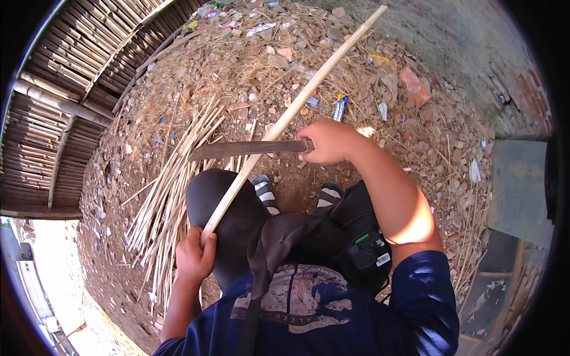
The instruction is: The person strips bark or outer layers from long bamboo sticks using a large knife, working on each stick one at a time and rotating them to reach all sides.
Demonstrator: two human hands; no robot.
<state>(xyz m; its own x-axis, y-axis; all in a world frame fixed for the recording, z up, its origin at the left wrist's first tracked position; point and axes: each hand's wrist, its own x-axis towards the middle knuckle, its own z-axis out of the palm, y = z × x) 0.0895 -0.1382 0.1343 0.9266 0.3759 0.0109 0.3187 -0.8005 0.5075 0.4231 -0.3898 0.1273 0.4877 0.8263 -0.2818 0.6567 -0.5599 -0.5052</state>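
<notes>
My left hand [195, 256] is closed round the near end of a long pale split-bamboo strip [303, 98]. The strip slants away up and to the right, passing over my left knee. In my right hand [328, 141] is the handle of a machete [249, 149], its dark blade pointing left. The blade lies across the strip about midway along, above my left knee; whether it bites into the wood I cannot tell. A loose pile of thin bamboo sticks [172, 202] lies on the ground to the left of my leg.
Dirt ground strewn with dry straw, stones and litter, including a blue wrapper [340, 108], surrounds my feet. A bamboo-slat structure [65, 107] stands at the far left. To the right are a rough wall [475, 65] and a grey panel [519, 190]. A black device [368, 249] rests at my right hip.
</notes>
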